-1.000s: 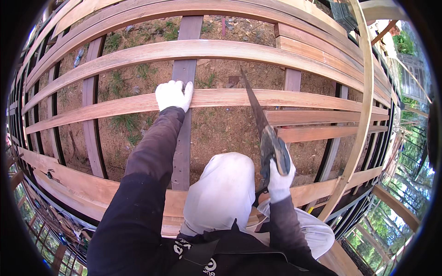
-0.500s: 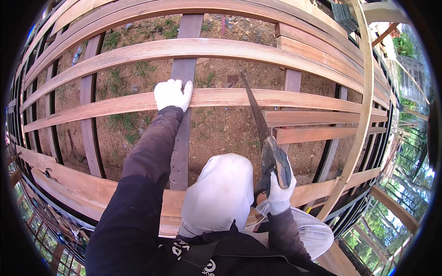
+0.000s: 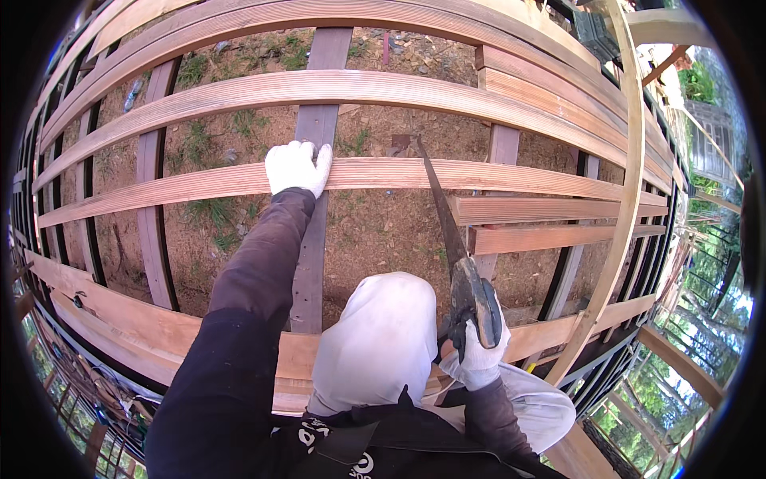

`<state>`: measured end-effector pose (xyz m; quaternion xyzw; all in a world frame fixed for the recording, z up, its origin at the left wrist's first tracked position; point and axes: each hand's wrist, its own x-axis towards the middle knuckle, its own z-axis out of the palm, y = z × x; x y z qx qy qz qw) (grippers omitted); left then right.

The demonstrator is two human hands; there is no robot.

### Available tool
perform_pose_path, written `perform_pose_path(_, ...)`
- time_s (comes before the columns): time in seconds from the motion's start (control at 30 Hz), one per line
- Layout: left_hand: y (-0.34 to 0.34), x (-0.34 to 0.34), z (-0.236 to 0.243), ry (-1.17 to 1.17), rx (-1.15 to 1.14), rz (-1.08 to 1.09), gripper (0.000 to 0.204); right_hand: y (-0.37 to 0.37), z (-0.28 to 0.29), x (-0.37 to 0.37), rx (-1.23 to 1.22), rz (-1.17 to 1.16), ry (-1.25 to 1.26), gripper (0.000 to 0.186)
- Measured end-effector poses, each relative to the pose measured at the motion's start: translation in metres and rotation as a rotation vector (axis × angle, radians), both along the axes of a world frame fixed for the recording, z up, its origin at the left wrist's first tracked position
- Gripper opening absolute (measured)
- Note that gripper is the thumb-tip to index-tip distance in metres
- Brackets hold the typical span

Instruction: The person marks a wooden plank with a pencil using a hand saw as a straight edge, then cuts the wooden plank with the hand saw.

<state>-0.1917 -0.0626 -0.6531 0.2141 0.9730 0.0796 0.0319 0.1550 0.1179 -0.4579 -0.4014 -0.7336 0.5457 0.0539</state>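
Note:
My gloved left hand [image 3: 297,169] grips a reddish grooved deck board [image 3: 383,173] where it crosses a grey-brown joist [image 3: 311,263]. My gloved right hand [image 3: 483,335] is closed on the handle of a handsaw [image 3: 443,215], whose long dark blade points away from me and lies across that board, right of my left hand. Two shorter boards [image 3: 542,210] sit just nearer on the right. My pale-trousered knee [image 3: 375,319] is between my arms.
Further boards [image 3: 207,96] run across the open frame, with dirt and grass [image 3: 207,223] below. A pale timber [image 3: 594,295] slants up the right side. A dark block [image 3: 598,36] is at the top right. A wide plank [image 3: 128,303] runs under me, and trees [image 3: 702,295] show at the right edge.
The saw and my right hand have moved slightly down the picture, toward me. My left hand stays on the board.

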Motion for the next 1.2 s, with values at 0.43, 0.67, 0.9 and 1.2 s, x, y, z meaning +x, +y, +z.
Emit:
perform_pose_path(0.43, -0.007, 0.002, -0.008, 0.019, 0.015, 0.014, 0.044, 0.014, -0.053, -0.014, 0.117, 0.010, 0.007, 0.058)
perform_pose_path(0.67, 0.039, 0.005, -0.004, 0.030, 0.105, -0.035, 0.044, 0.082, -0.143, -0.142, 0.199, -0.075, 0.056, 0.048)
perform_pose_path(0.9, -0.007, 0.001, -0.007, -0.039, -0.013, 0.013, 0.043, 0.005, -0.063, -0.029, 0.155, 0.008, -0.026, 0.060)
perform_pose_path(1.2, 0.037, 0.009, -0.004, -0.065, 0.032, -0.026, 0.043, 0.082, -0.128, -0.175, 0.130, -0.094, -0.089, 0.051)
